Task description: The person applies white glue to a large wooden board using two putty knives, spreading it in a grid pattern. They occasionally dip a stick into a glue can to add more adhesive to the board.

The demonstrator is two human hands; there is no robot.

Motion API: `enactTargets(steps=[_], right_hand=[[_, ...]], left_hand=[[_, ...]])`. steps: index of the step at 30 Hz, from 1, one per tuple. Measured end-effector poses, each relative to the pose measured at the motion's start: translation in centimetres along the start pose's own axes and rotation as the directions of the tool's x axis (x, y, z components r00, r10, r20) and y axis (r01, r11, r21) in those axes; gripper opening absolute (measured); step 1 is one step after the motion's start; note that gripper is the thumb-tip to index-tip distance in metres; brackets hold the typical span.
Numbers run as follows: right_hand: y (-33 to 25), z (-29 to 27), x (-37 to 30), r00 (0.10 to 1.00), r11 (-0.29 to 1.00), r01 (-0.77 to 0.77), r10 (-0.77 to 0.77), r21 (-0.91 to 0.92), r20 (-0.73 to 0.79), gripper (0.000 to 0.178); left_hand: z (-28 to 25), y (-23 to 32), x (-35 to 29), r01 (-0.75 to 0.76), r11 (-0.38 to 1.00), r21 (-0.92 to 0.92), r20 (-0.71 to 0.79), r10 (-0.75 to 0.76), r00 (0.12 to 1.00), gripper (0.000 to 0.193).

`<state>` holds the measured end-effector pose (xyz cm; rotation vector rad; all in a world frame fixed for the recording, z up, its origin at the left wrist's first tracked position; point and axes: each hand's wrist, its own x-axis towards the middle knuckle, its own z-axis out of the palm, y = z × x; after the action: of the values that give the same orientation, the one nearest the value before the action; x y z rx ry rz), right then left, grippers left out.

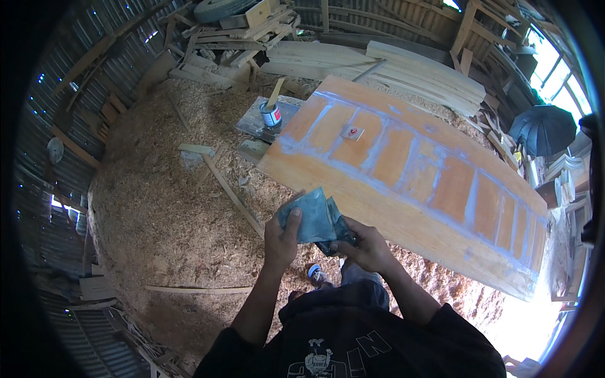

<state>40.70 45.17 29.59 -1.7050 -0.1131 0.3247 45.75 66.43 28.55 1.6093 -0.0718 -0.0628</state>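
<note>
Both hands hold a blue-green folded sheet of sandpaper (313, 217) in front of my body. My left hand (282, 238) pinches its left side, thumb on top. At the lower right, my right hand (367, 247) grips a darker, folded part; whether this is a second piece I cannot tell. Just beyond the hands lies a large wooden panel (296, 169), slanting away to the right, with pale bluish-purple filler smeared along its joints. A small square packet (353, 133) with a red mark rests on the panel.
Left of the panel, an open can (270, 116) with a flat wooden stick (275, 92) stands on a board. Shavings (157, 208) and loose wood strips (233, 196) cover the floor. Stacked planks (428, 79) lie behind; a dark open umbrella (543, 130) is at right.
</note>
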Motion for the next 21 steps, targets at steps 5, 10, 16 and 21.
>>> enactTargets(steps=[5, 10, 16, 21], right_hand=[[-0.1, -0.1, 0.0, 0.992, 0.990, -0.104, 0.097, 0.095, 0.082, 0.057], [0.0, -0.4, 0.2, 0.985, 0.992, -0.118, 0.111, 0.045, 0.132, 0.052], [-0.2, -1.0, 0.5, 0.971, 0.990, -0.127, 0.111, 0.059, 0.213, 0.047], [0.2, -0.6, 0.8, 0.927, 0.990, -0.132, 0.104, 0.054, 0.361, 0.051]], left_hand=[[-0.9, -1.5, -0.1, 0.104, 0.995, 0.001, -0.015, -0.104, 0.994, 0.040], [-0.8, -2.3, -0.1, 0.100, 0.991, -0.085, -0.025, -0.102, 0.994, 0.039], [-1.1, -3.1, -0.1, 0.125, 0.980, -0.157, 0.015, -0.124, 0.992, 0.038], [-2.2, -3.2, 0.2, 0.211, 0.962, -0.170, 0.187, -0.179, 0.966, 0.039]])
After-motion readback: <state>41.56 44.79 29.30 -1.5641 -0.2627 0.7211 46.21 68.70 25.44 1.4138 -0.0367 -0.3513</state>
